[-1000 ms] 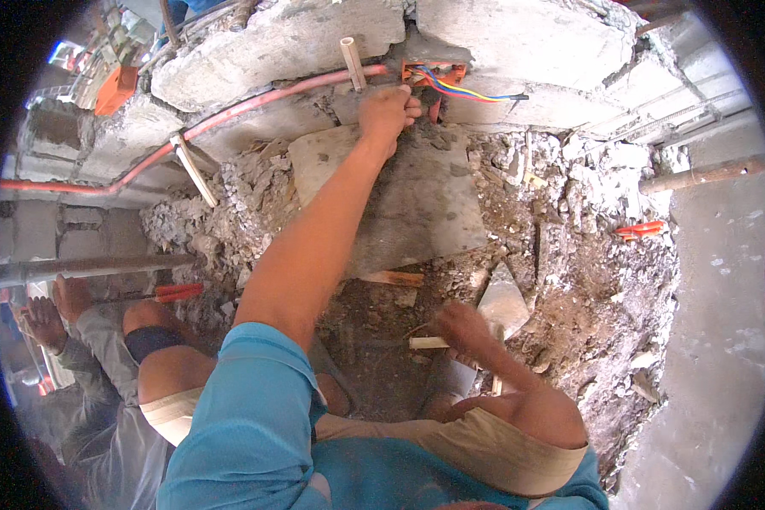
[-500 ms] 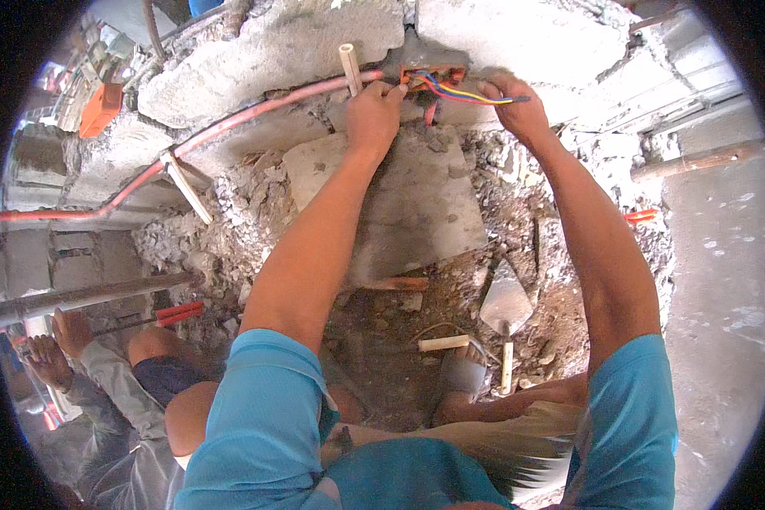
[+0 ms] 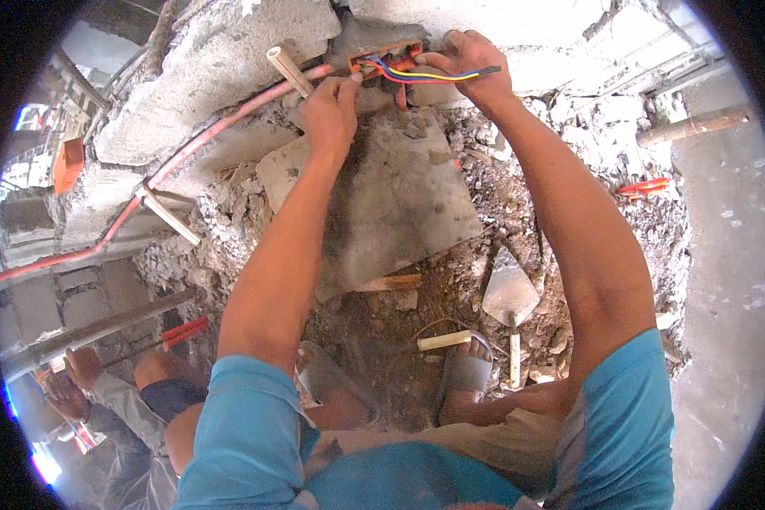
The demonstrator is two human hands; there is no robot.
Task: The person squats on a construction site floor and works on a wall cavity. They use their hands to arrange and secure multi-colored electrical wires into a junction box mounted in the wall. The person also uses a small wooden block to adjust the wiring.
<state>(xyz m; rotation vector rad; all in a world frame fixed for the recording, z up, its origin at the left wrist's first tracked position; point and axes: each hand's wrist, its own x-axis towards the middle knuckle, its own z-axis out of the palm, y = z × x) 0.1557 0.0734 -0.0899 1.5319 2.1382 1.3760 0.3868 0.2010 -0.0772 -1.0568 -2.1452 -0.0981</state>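
Observation:
An orange electrical box point(image 3: 413, 49) is set into a gap in the block wall. Blue, red and yellow wires point(image 3: 425, 78) come out of it toward the right, their ends bundled in a dark tip. At the box's left end, my left hand point(image 3: 330, 110) is closed, thumb and forefinger pinching the edge. My right hand point(image 3: 483, 72) has its fingers apart, one digit reaching to the box's right end and others against the wall above. The wires cross in front of this hand. A pink-orange conduit point(image 3: 221, 119) runs along the wall to the box's left side.
Light-coloured sticks point(image 3: 289, 71) brace the conduit. Below are a cement-stained board point(image 3: 399, 195), rubble, and a trowel point(image 3: 512, 289) beside my foot. Red-handled pliers point(image 3: 644, 188) lie at right. Another person's hands point(image 3: 83, 370) are at lower left, near a long pole point(image 3: 102, 331).
The view has shifted, so wall and box appear farther left and higher. My right hand has come closer to the box, a digit now at its right end. My left hand stays at the left edge.

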